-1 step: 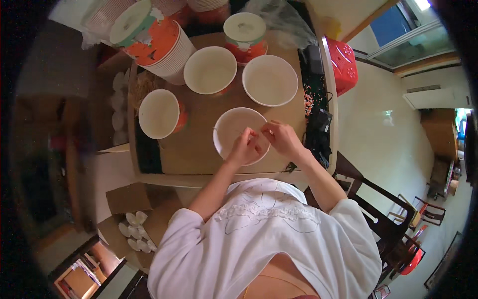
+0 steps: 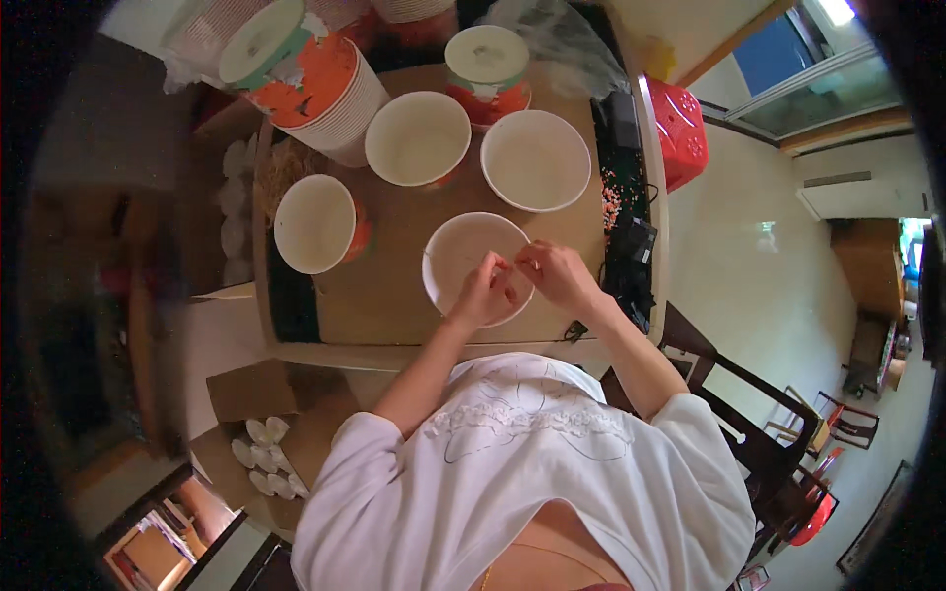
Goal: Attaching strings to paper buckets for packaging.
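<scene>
A white paper bowl (image 2: 458,258) stands open on the brown table (image 2: 384,295), right in front of me. Both my hands are over its near right side. My left hand (image 2: 488,295) and my right hand (image 2: 560,278) meet fingertip to fingertip, pinching at the bowl's rim. Whatever small thing may lie between the fingers is too small to make out. Three more open bowls stand around it: one at the left (image 2: 315,224), one at the back (image 2: 417,138) and one at the back right (image 2: 535,160).
A lidded bowl (image 2: 487,57) and a tilted stack of orange-and-white bowls (image 2: 320,89) stand at the table's far side. Black gear (image 2: 629,246) lines the right edge. A red stool (image 2: 680,133) and dark chairs (image 2: 754,438) stand right; a cardboard box of white lids (image 2: 264,455) lower left.
</scene>
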A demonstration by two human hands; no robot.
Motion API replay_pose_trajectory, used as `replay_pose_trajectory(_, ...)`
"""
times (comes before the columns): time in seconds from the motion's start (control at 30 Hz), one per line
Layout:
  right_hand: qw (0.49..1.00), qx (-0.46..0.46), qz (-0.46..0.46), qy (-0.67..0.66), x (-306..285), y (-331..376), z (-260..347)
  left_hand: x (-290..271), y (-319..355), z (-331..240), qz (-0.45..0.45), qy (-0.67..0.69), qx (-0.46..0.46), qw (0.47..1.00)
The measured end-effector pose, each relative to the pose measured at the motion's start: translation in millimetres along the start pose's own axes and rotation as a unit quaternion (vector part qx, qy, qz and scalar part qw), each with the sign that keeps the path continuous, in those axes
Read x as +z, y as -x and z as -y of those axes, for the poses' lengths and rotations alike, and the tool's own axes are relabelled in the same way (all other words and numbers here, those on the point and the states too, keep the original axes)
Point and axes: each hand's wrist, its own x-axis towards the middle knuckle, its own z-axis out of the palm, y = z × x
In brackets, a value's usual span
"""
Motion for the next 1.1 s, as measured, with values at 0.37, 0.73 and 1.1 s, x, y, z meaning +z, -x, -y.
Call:
replay_pose_trajectory(0.37, 0.993, 0.078, 0.091, 0.016, 4.9, -2.4, 10.0, -25.5, 18.1, -35.0, -0.002, -0.094, 0.082, 0.992)
replay_pose_trajectory(0.73, 0.991, 0.076, 0.099, -0.037, 8.3, -4.2, 1.3, -23.9, 23.9, -36.3, -0.072, -0.227, 0.287, 0.928)
replay_pose_trajectory(1.1, 0.994, 0.07, 0.055, -0.056, 15.1, 12.8, 6.1, -18.3, 23.4, -46.2, -0.046, -0.242, 0.216, 0.945)
